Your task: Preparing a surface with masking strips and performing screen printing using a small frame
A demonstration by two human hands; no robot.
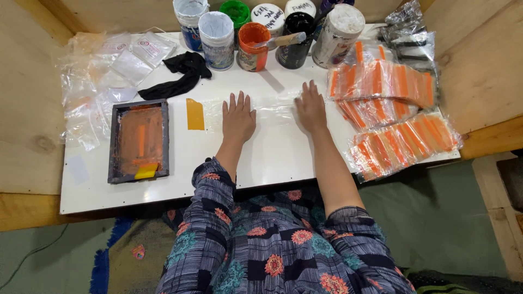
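Nearest to the camera, the person's lap in a dark flowered garment fills the lower part of the view, and both forearms reach forward over the edge of the white worktop (272,163). The left hand (238,117) lies flat, palm down, its grip spread with the fingers a little apart, on a clear plastic bag (272,114) in the middle of the worktop. The right hand (311,107) presses flat on the same bag, fingers also spread, pinching nothing. The bag is transparent, so its edges are hard to make out against the white surface. Left of the hands lies a yellow strip (195,114), and further left a small printing frame (139,140) smeared with orange. To the right, stacks of orange-printed bags (397,117) overlap; how many there are I cannot tell. At the far edge stand paint jars (253,46), partly cut off at the top, beside a black cloth (182,73) and loose clear bags (103,76).
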